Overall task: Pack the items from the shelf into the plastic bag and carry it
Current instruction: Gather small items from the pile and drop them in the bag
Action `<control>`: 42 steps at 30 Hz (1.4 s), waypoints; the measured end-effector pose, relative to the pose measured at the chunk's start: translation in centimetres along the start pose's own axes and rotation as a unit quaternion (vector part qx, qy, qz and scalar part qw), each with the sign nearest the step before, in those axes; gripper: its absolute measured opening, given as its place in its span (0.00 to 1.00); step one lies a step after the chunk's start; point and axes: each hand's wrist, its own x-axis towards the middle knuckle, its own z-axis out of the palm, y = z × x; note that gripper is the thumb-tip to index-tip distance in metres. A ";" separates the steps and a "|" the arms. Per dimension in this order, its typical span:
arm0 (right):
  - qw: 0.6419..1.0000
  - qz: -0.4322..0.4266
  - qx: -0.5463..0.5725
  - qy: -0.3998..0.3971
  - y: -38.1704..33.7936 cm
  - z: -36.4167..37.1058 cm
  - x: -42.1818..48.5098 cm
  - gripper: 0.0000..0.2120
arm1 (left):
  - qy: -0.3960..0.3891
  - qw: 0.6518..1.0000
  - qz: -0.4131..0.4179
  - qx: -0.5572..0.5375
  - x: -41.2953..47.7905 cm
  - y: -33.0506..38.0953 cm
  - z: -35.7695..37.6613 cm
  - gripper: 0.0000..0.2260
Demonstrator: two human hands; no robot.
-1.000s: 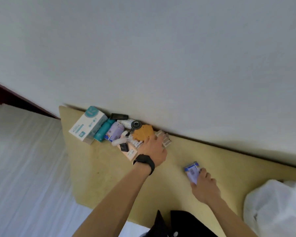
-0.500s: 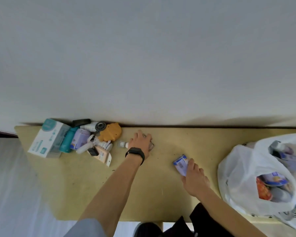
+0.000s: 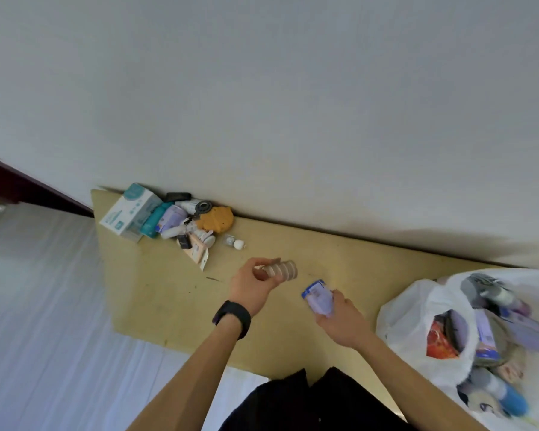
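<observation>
My left hand [image 3: 252, 286], with a black wristband, holds a clear ribbed stack of small jars [image 3: 283, 270] above the yellow shelf [image 3: 175, 293]. My right hand [image 3: 343, 321] grips a small blue and lilac box [image 3: 318, 297] just right of it. The white plastic bag [image 3: 417, 309] lies open at the right end of the shelf, with several packets and bottles inside and spilling from it. More items remain at the shelf's far left corner: a white and teal box [image 3: 128, 213], a teal bottle [image 3: 152, 221], an orange pouch [image 3: 216, 219] and a small clear bottle [image 3: 233, 242].
A grey wall [image 3: 293, 104] runs along the shelf's back edge. White bedding [image 3: 38, 306] lies below and left of the shelf. A dark wooden strip [image 3: 28, 188] shows at the far left. My dark clothing [image 3: 308, 402] is at the bottom.
My left hand has lifted the stack of jars from beside the pile and drawn it back toward me. My right hand has raised the blue box off the shelf. The small clear bottle is now uncovered.
</observation>
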 end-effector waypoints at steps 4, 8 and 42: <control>0.936 -0.035 0.347 -0.040 1.2 -4.9 -10.6 0.24 | 0.042 0.998 0.006 -0.049 -4.2 2.8 1.8 0.15; 0.834 -0.086 0.542 -0.051 4.8 -9.9 -19.8 0.36 | -0.004 0.994 0.069 -0.083 -7.7 8.6 6.1 0.14; 0.898 0.018 0.382 0.219 21.0 -12.9 -19.9 0.24 | -0.193 0.800 0.193 0.534 -10.8 15.3 20.1 0.20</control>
